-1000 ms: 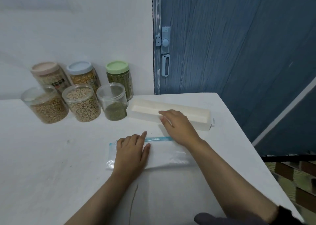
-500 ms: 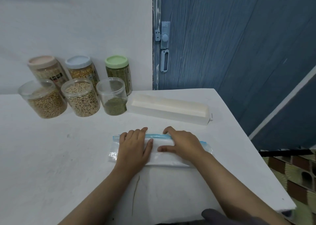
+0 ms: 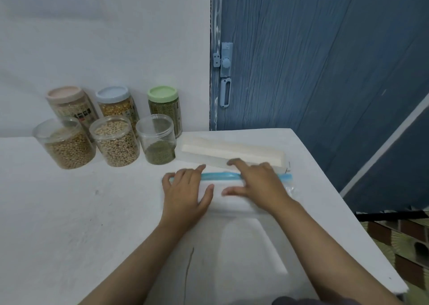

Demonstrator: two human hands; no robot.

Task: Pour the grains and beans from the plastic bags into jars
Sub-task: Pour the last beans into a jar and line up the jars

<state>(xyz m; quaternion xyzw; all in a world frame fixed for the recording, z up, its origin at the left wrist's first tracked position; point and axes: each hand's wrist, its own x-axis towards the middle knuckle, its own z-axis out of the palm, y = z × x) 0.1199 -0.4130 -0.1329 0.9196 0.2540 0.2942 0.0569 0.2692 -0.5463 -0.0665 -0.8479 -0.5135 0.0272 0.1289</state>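
Note:
An empty clear plastic bag [image 3: 228, 200] with a blue zip strip lies flat on the white table [image 3: 69, 223]. My left hand [image 3: 185, 195] presses flat on the bag's left end. On the right part of the bag, my right hand [image 3: 260, 186] lies flat with fingers over the zip strip. Three open jars stand at the back left: one with tan beans [image 3: 66, 143], one with pale beans [image 3: 116, 141], one partly filled with green beans [image 3: 157, 140]. Behind them stand three lidded jars: pink lid [image 3: 69, 104], blue lid [image 3: 117, 104], green lid [image 3: 166, 106].
A long white box [image 3: 232, 152] lies just behind the bag, close to my fingertips. A blue door [image 3: 325, 61] with a latch stands behind the table. The table's right edge [image 3: 348, 211] runs diagonally close to my right arm.
My right hand came back from the white box onto the bag and slid along it. The bag now lies a little further right. My left hand stays pressed on it.

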